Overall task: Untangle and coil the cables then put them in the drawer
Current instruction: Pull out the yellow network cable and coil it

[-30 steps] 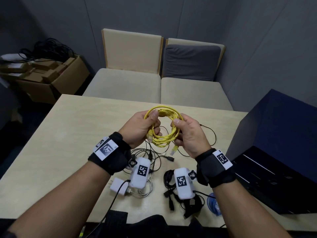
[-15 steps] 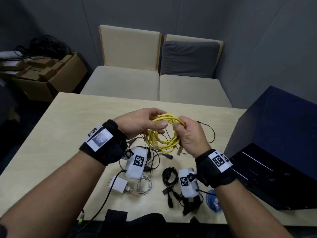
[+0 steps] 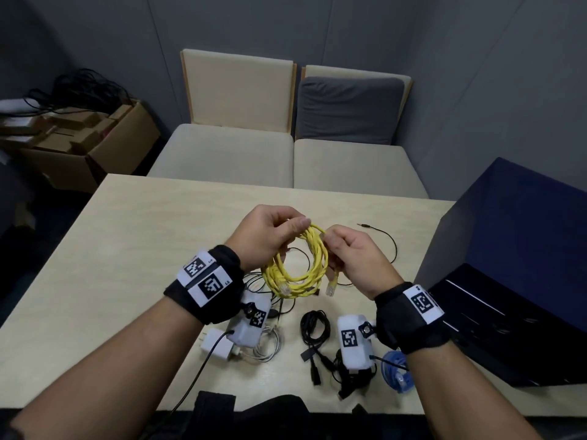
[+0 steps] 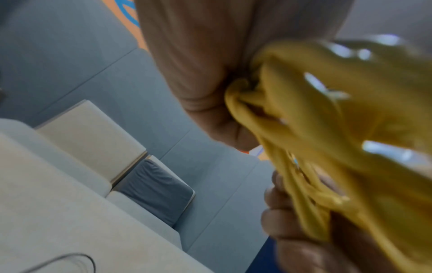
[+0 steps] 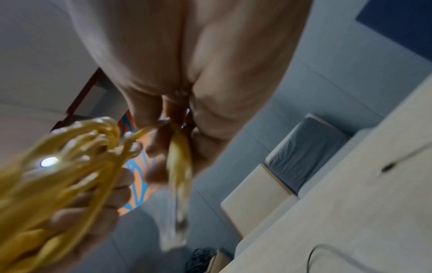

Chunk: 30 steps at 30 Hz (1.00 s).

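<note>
Yellow cable (image 3: 298,265) coil gripped by both hands above the table (image 3: 127,249).

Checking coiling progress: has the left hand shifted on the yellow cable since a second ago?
Yes. The left hand now grips the yellow cable at the top, earlier the left side.

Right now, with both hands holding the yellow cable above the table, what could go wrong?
1. The yellow cable is held only at its top by the left hand and right hand; the loops hang free and could spring apart.
2. Its two plugs dangle low and might catch the thin black cable on the table.
</note>
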Motion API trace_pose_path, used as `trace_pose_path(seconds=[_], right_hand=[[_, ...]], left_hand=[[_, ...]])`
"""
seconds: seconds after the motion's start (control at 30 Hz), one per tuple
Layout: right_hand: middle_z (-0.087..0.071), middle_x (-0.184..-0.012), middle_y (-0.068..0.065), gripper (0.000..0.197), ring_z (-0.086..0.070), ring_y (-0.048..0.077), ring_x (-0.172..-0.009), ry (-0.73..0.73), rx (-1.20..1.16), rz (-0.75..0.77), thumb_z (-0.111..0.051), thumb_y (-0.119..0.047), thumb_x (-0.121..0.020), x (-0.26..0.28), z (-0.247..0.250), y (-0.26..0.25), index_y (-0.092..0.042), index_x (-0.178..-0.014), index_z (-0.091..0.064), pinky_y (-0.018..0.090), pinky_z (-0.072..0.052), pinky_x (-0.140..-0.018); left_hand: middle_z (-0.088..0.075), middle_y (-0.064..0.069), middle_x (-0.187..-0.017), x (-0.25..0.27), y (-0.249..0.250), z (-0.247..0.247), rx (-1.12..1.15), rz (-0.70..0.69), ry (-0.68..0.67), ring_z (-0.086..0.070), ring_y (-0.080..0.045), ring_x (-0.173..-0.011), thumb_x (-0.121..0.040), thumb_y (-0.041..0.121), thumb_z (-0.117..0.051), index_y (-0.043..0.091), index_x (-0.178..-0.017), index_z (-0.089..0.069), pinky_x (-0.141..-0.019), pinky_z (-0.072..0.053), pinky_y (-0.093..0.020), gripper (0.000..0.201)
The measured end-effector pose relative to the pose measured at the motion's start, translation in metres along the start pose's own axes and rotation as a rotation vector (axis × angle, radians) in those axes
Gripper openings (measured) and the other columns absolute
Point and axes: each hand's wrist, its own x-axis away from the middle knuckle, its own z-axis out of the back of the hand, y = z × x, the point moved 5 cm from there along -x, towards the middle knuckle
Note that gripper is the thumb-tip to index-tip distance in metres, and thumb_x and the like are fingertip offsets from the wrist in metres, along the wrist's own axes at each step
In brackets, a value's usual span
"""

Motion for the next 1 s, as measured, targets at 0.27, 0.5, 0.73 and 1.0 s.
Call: trace_pose_path(seconds=[0.27,0.5,0.73,1.0], right_hand=[[-0.057,-0.067,0.008,0.020,-0.055,0.021,-0.053,0.113,0.175,-0.075,-0.047,-0.009,-0.099,-0.006,0.006,-0.007,-0.009,-0.079,-0.053,0.032,-0.047,-0.053],[-0.052,-0.076,0.016,0.020,-0.052,0.025,-0.059,0.300,-0.405,-0.084,-0.041,-0.004,-0.100,-0.012,-0.014,-0.013,-0.006,-0.082,-0.049,0.027,-0.052,-0.049],[-0.063,-0.073,0.010,0.007,-0.053,0.021,-0.059,0.043,-0.427,-0.226,-0.047,-0.010,-0.096,-0.008,-0.024,-0.005,-0.014,-0.095,-0.052,0.030,-0.041,-0.056],[-0.062,-0.086,0.000,0.014,-0.056,0.016,-0.071,0.294,0.100,0.007,-0.051,-0.016,-0.098,-0.004,0.000,-0.028,-0.019,-0.088,-0.060,0.034,-0.049,-0.070]], left_hand=[[-0.040,-0.003,-0.052,0.003,0.001,0.008,0.267,-0.031,0.164,-0.035,-0.013,-0.040,-0.091,0.013,-0.060,0.005,-0.076,-0.067,-0.039,-0.040,-0.022,0.018],[-0.039,-0.006,-0.055,0.005,0.008,0.007,0.298,-0.108,0.210,-0.036,-0.014,-0.039,-0.092,0.012,-0.058,0.006,-0.079,-0.067,-0.038,-0.042,-0.021,0.017],[-0.041,-0.002,-0.054,0.005,-0.001,0.010,0.332,-0.099,0.259,-0.039,-0.013,-0.041,-0.094,0.014,-0.057,0.007,-0.078,-0.066,-0.042,-0.051,-0.028,0.020],[-0.041,-0.002,-0.055,0.002,0.000,0.012,0.319,-0.094,0.269,-0.041,-0.012,-0.042,-0.095,0.016,-0.056,0.007,-0.079,-0.065,-0.045,-0.054,-0.032,0.020]])
